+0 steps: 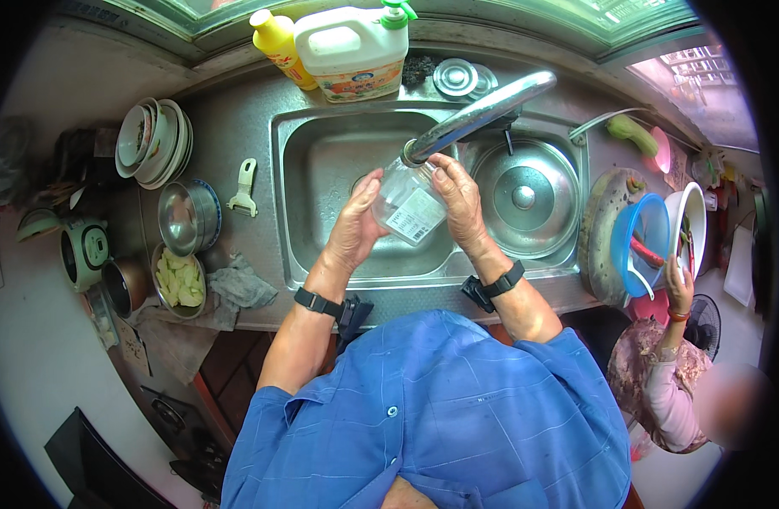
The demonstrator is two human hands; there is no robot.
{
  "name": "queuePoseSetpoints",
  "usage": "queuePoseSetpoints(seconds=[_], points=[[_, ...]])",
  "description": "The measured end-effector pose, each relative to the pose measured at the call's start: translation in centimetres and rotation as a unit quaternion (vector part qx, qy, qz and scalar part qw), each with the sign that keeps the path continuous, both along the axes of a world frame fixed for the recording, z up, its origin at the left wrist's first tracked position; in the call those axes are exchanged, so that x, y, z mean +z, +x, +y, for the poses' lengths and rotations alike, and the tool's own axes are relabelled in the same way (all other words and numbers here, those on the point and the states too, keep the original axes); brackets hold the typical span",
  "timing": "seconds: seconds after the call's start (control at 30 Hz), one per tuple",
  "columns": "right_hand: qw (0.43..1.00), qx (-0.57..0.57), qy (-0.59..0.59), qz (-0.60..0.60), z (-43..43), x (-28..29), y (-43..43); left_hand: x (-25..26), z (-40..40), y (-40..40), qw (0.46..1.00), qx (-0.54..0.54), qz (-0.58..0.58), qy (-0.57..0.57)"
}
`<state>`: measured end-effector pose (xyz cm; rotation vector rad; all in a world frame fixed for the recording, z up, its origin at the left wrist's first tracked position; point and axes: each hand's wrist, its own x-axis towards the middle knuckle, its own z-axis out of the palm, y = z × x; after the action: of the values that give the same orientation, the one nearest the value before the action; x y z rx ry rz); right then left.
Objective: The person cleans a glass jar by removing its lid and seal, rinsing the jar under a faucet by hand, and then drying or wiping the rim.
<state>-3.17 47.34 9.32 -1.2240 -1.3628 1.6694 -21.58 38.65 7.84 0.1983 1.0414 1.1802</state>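
Both hands hold a clear plastic container with a printed label [410, 213] over the left basin of a steel sink [326, 165]. My left hand [362, 223] supports its left side, and my right hand [457, 200] grips its upper right side. The mouth of the chrome faucet [478, 121] sits right above the container's upper end and partly hides it. Whether water runs from it I cannot tell. In the right basin lies a round metal lid with a knob [523, 197].
Left on the counter are stacked bowls [173, 143], a peeler [244, 188], metal bowls [187, 216], a bowl of sliced vegetable [179, 280] and a grey cloth [240, 284]. Bottles [357, 57] stand behind the sink. At right, another person's hand [679, 286] is beside a blue basket [638, 242].
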Motion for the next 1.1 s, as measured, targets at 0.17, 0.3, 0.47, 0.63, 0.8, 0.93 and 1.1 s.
queuePoseSetpoints(seconds=[0.17,0.3,0.47,0.63,0.8,0.93,1.1], points=[[1.0,0.003,0.026,-0.005,-0.4,-0.6,-1.1,0.5,-1.0,1.4,0.988,0.119,-0.097,0.025],[0.959,0.054,0.224,-0.164,0.3,1.5,-0.2,0.8,-1.8,-0.8,0.986,0.129,0.103,0.029],[0.946,0.18,-0.263,0.064,1.1,5.5,-0.5,1.9,-1.9,-3.1,0.971,0.071,0.218,0.06],[0.839,0.13,-0.461,0.258,0.3,5.5,-0.8,2.0,-2.0,-3.0,0.983,0.048,0.173,0.037],[0.856,0.162,-0.445,0.208,-0.3,5.3,-0.4,2.8,-2.3,-3.2,0.985,0.023,0.166,0.037],[0.819,0.136,-0.485,0.276,-1.0,3.6,0.3,2.1,-2.6,-2.8,0.981,0.022,0.189,0.039],[0.792,0.113,-0.511,0.315,-1.6,1.8,0.7,2.0,-3.1,-2.8,0.982,0.028,0.184,0.024]])
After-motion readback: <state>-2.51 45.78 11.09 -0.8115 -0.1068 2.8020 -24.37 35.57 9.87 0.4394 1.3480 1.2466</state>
